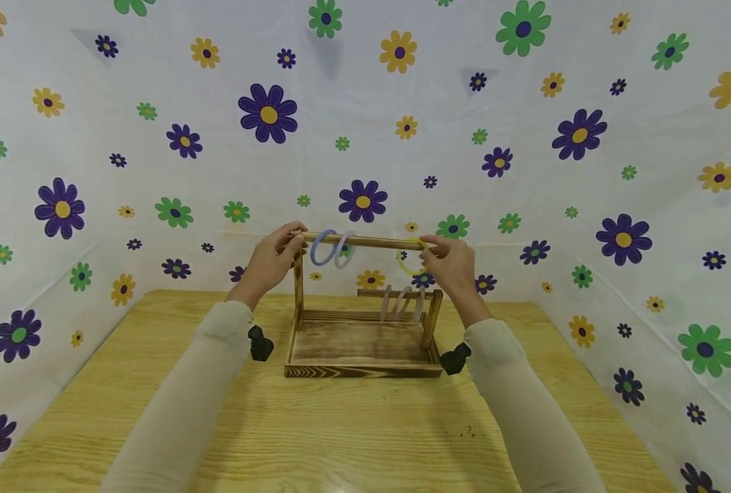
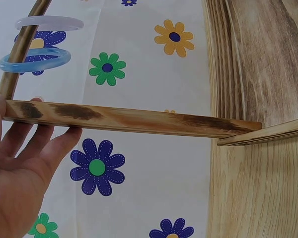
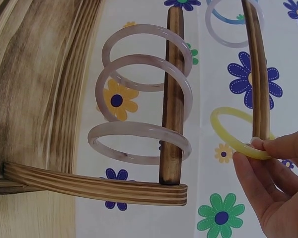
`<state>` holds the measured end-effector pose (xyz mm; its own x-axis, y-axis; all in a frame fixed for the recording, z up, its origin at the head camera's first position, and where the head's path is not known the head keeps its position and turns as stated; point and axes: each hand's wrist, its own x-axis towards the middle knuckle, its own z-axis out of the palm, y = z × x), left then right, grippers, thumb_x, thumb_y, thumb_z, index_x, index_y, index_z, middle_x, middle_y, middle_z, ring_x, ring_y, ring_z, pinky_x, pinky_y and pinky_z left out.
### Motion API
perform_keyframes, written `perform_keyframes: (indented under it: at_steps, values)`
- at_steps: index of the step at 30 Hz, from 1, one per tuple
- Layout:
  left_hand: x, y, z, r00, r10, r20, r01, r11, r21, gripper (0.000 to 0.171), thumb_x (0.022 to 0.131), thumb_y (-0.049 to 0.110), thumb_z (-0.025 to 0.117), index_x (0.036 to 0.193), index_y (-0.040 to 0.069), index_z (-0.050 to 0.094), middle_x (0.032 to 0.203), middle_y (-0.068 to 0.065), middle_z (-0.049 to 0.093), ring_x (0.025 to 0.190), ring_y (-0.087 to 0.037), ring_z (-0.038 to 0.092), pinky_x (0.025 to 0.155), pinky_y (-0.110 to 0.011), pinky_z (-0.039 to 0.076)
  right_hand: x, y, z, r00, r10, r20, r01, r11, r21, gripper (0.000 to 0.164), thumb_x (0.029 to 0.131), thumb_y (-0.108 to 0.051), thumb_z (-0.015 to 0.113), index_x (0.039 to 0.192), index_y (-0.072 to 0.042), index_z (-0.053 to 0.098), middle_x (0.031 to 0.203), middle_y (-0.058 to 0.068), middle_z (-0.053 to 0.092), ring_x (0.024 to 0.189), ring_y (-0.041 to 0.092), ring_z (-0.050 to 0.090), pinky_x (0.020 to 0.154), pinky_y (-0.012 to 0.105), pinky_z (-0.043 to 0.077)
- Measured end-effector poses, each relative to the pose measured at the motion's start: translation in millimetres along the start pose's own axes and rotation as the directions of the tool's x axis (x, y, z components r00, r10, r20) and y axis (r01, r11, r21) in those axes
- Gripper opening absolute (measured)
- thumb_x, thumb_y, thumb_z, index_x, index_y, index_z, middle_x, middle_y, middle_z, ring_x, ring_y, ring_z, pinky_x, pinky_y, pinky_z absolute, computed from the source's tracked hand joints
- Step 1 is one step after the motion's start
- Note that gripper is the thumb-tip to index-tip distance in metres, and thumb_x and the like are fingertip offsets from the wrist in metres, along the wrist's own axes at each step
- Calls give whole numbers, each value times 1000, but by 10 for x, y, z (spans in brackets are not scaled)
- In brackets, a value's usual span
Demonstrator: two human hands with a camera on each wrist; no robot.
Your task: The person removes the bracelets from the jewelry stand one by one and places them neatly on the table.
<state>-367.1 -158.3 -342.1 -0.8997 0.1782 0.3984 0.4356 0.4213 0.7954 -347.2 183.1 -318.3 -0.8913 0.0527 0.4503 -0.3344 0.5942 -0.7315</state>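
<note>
A wooden bangle stand [image 1: 365, 370] has an upper rod [image 1: 377, 242] and a lower rod [image 3: 173, 114]. With its thumb and fingers, my left hand [image 1: 273, 257] grips the top of the left post [image 2: 124, 118], where the upper rod joins it. At the rod's free end, my right hand [image 1: 451, 263] pinches a yellow bangle [image 3: 230, 141], which encircles the rod tip. A blue bangle [image 2: 44, 64] and a pale lavender bangle [image 2: 59, 22] hang near the left end of the upper rod. Three pale, marbled bangles [image 3: 139, 130] hang on the lower rod.
The stand rests on a wood-grain table [image 1: 353, 431]. Around the table hangs a white flower-print cloth [image 1: 217, 178]. The short right post [image 3: 99, 186] carries the lower rod, beneath my right hand. Black devices [image 1: 260, 344] sit at both wrists.
</note>
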Motion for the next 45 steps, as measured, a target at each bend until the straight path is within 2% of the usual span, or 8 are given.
perform_keyframes:
  at_steps: [3,6,11,23,33,41,45]
  values:
    - [-2,1,-2,1000,-3,0,3,1000,-3,33,111,36,43,138,21,55,124,-16,69,108,-30,69,79,-38,52,2,5,-4,1000,5,4,-5,1000,-2,32,100,-6,62,131,-7,71,107,24,77,82,33,77,45,19,36]
    - [-2,-2,-6,1000,-5,1,5,1000,-2,33,111,36,44,138,21,55,124,-16,69,109,-30,69,79,-36,52,10,12,-9,1000,4,6,-4,1000,-5,32,100,-6,62,131,-7,71,108,24,77,88,38,77,46,18,37]
    - [2,-3,-7,1000,-8,3,8,1000,-8,33,111,37,44,139,21,55,126,-18,69,111,-28,69,80,-34,53,16,22,-23,1000,10,1,-10,1000,-10,32,100,-6,63,131,-8,71,108,24,77,88,37,77,48,17,40]
    - [0,14,10,1000,-22,10,22,999,-37,37,112,32,42,143,16,53,131,-24,66,115,-34,67,84,-46,51,5,66,-87,1000,1,-25,-1,1000,-22,32,99,-3,63,130,-5,71,105,25,77,88,38,77,48,16,40]
    - [-18,16,0,1000,-17,-1,17,1000,-9,34,112,36,43,139,20,55,124,-16,69,108,-26,68,81,-34,53,8,98,-127,999,-17,-37,15,999,-47,32,99,-2,61,130,-4,71,103,25,77,86,39,77,46,17,36]
    - [-10,10,-2,1000,-16,8,16,1000,-21,35,112,35,43,141,19,54,132,-24,66,116,-32,68,85,-41,53,7,143,-160,999,0,-33,-2,999,-52,33,99,-3,62,130,-4,71,105,26,77,88,39,77,48,18,39]
    - [-3,16,-5,1000,-21,5,21,999,-27,35,112,34,43,141,18,55,130,-23,67,115,-32,68,84,-42,53,-9,157,-185,999,-12,-36,10,999,-53,33,99,-3,62,130,-4,71,104,26,77,87,39,77,47,19,37]
